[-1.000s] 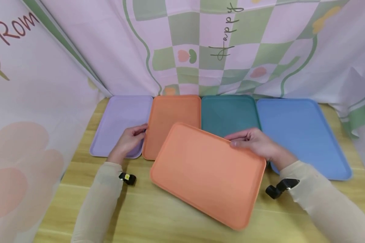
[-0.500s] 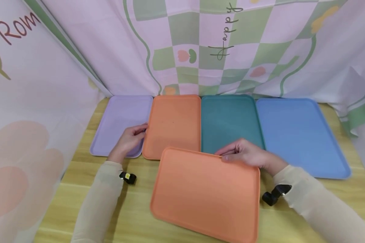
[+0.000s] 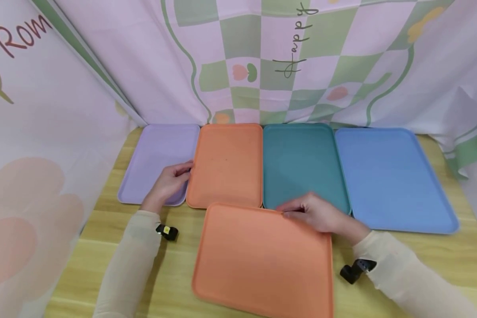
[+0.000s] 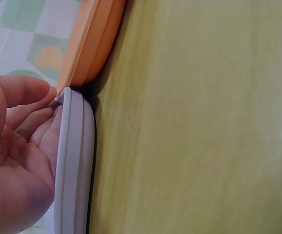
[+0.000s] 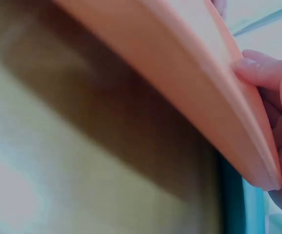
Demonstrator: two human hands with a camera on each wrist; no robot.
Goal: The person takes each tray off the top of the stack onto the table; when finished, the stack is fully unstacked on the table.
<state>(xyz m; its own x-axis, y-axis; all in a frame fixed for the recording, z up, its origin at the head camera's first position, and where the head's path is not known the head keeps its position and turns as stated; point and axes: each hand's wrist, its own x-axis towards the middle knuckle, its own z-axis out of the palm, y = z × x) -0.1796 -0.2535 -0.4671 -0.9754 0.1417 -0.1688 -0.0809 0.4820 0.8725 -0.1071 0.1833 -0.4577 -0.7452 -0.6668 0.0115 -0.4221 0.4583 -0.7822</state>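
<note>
Lowest in the head view, a loose orange tray (image 3: 262,260) lies at the bottom centre of the frame on the wooden counter (image 3: 421,260), slightly askew, its near edge running off the lower border. The right hand (image 3: 318,214) grips this tray at its far right corner, fingers curled over the rim. In the right wrist view the tray's edge (image 5: 190,87) crosses the frame diagonally with a dark shadow beneath it, so that side looks raised off the counter, and fingertips (image 5: 258,73) press against the rim at the right of the frame. A black clip (image 3: 351,270) sits at the right sleeve's cuff, and another (image 3: 167,232) at the left cuff.

Just beyond, left of centre, the left hand (image 3: 168,183) rests on the lilac tray (image 3: 159,154), fingers loosely bent, tips at that tray's right rim. The left wrist view shows the lilac rim (image 4: 75,161) on edge with the fingers (image 4: 19,117) lying against its inner side and a thumb tip at its corner, where it meets the second orange tray (image 4: 92,44).

Across the middle of the frame four trays lie side by side in a row, rims touching or nearly so: lilac, orange (image 3: 226,163), teal (image 3: 302,159), blue (image 3: 389,176). The loose tray's far edge sits just in front of the orange and teal ones.

Behind them, filling the upper frame, hangs a pink-and-green checked cloth (image 3: 262,57).
</note>
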